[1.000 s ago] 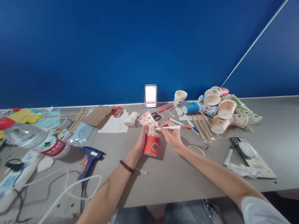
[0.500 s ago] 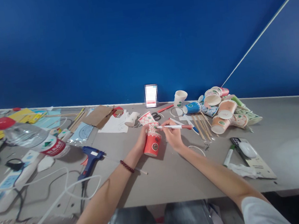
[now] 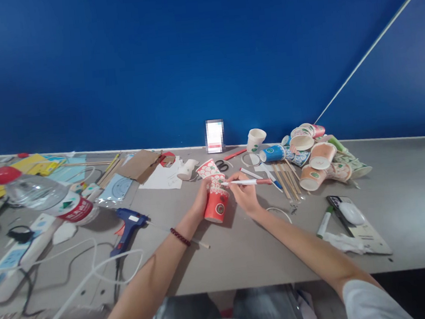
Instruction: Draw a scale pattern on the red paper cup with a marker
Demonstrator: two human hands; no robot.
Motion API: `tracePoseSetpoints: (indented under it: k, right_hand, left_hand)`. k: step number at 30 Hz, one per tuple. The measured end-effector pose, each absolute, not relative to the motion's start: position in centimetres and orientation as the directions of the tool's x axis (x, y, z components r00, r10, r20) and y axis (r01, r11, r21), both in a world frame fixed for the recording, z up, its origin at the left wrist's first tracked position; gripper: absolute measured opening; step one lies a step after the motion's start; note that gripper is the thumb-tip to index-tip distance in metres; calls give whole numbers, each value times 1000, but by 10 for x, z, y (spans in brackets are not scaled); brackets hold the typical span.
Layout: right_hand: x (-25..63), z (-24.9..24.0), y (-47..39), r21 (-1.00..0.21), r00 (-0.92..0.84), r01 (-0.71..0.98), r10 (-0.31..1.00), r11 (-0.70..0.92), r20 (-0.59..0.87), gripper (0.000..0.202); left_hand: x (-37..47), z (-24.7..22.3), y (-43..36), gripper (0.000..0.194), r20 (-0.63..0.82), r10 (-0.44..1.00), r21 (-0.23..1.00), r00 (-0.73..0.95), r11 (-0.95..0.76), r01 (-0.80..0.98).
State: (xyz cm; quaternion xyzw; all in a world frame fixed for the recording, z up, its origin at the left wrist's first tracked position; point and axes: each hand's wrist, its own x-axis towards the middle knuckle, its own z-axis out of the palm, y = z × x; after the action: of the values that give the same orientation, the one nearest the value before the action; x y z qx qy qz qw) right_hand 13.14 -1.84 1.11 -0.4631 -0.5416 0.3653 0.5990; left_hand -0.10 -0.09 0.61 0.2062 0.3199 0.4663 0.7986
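My left hand (image 3: 202, 198) is closed around the side of a red paper cup (image 3: 217, 209) with a white scalloped pattern and a round logo. Behind it, a red-and-white patterned paper cup (image 3: 208, 168) lies tilted against or close to it; I cannot tell whether they are joined. In my right hand (image 3: 244, 194) is a white marker pen (image 3: 250, 181) with a red end, gripped between thumb and fingers. Its tip points left and meets the patterned area of the cup, or comes very near. Scissors (image 3: 221, 165) with black handles lie just behind.
On the left are a blue glue gun (image 3: 129, 227), a plastic bottle (image 3: 58, 197) and a power strip (image 3: 23, 260) with cables. Several paper cups (image 3: 316, 159) pile up at right, beside wooden sticks (image 3: 287, 178). A phone (image 3: 347, 211) lies front right, and a blue wall (image 3: 202, 55) stands behind.
The marker and my right hand have shifted slightly down and left at the cup. My left hand keeps its grip on the cup, almost still.
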Motion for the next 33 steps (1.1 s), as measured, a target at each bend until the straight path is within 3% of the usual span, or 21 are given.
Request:
tracePoseSetpoints:
  k: [16,33]
  right_hand:
    - [138,7,-10,-944,165,20,930,329,328,11]
    - [137,8,-15,-950,154,90,938,299,310,8]
  left_hand:
    - [0,9,-3,27,-354,883,703,309,469,-534]
    - [0,-5,2,31,-318,895,730,312,441,-522]
